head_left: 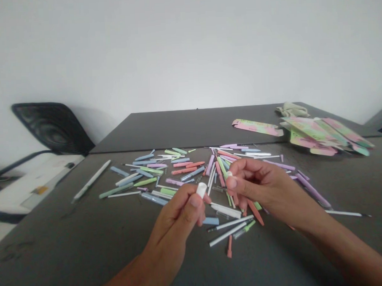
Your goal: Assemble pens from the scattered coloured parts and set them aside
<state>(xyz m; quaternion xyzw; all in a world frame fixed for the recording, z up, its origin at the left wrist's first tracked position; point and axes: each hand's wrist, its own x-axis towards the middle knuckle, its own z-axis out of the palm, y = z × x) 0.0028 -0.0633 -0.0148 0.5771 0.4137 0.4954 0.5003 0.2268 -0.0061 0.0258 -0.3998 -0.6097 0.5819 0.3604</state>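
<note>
My left hand (178, 221) pinches a short white pen barrel (201, 189) between thumb and fingers, its end pointing up. Across from it, my right hand (259, 184) closes thumb and forefinger on a small white pen part (229, 174), mostly hidden by the fingertips. The two pieces are apart. Below and behind the hands, pen parts in white, blue, green, purple and coral lie scattered on the dark table. Among them are a white refill (228, 234), a coral piece (229, 246) and a blue barrel (211, 221) close to my left hand.
A whole-looking white pen (91, 181) lies alone at the left. Flattened colourful cardboard packs (326, 133) and a crumpled grey cloth (292, 110) are at the back right. Left of the table (72, 249) stand a black mesh chair (52, 126) and a white surface.
</note>
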